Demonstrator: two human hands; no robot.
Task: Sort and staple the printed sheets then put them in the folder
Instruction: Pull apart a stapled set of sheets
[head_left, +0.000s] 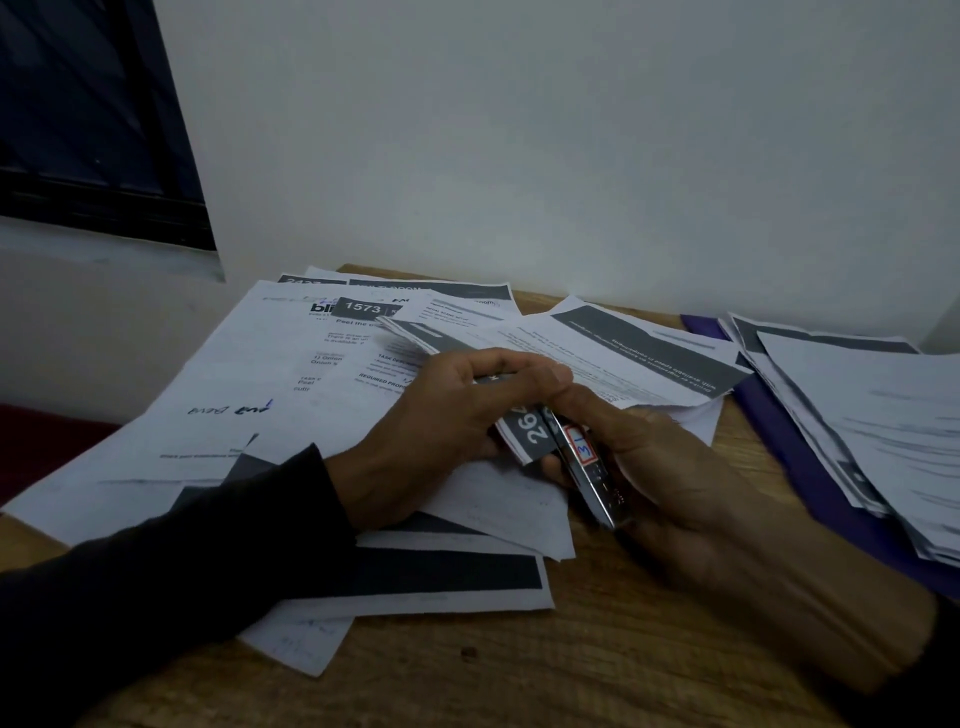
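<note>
A small set of printed sheets (613, 358) with dark header bands lies across the middle of the wooden table (597, 649). My left hand (441, 421) pinches its near corner, the one marked with white digits. My right hand (670, 467) grips a silver stapler (587, 462) bearing a red-bordered label, and the stapler's jaws sit over that same corner. To the right, a purple folder (810, 467) lies open under a stack of sheets (872, 426).
Several loose printed sheets (249, 395) are spread over the left half of the table, some overhanging its left edge. A white wall stands right behind the table. A dark window (88, 114) is at the upper left. Bare wood shows at the front.
</note>
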